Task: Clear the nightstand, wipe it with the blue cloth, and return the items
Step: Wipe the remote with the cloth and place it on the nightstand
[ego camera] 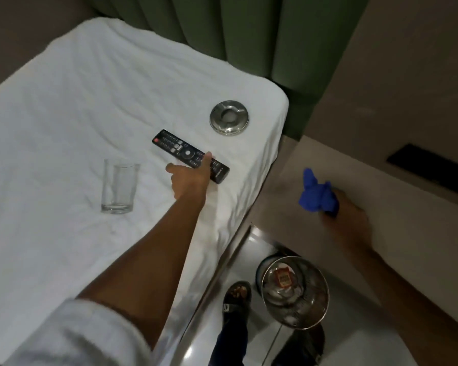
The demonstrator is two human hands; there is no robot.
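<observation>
The black remote control (180, 150) lies flat on the white bed (64, 114). My left hand (189, 178) rests on its near end, index finger laid over the buttons and thumb spread out to the left, off the remote. A clear drinking glass (119, 188) stands upright on the bed to the left of that hand. A round metal ashtray (229, 117) sits near the bed's right corner. On the beige nightstand top (288, 202), my right hand (347, 220) presses down a bunched blue cloth (316, 194). Nothing else lies on the nightstand.
A green padded headboard (249, 35) runs behind the bed. A black slot (431, 170) is set in the nightstand's back right. On the floor below stands a round metal bin (295, 291) with rubbish in it, next to my sandalled foot (237, 299).
</observation>
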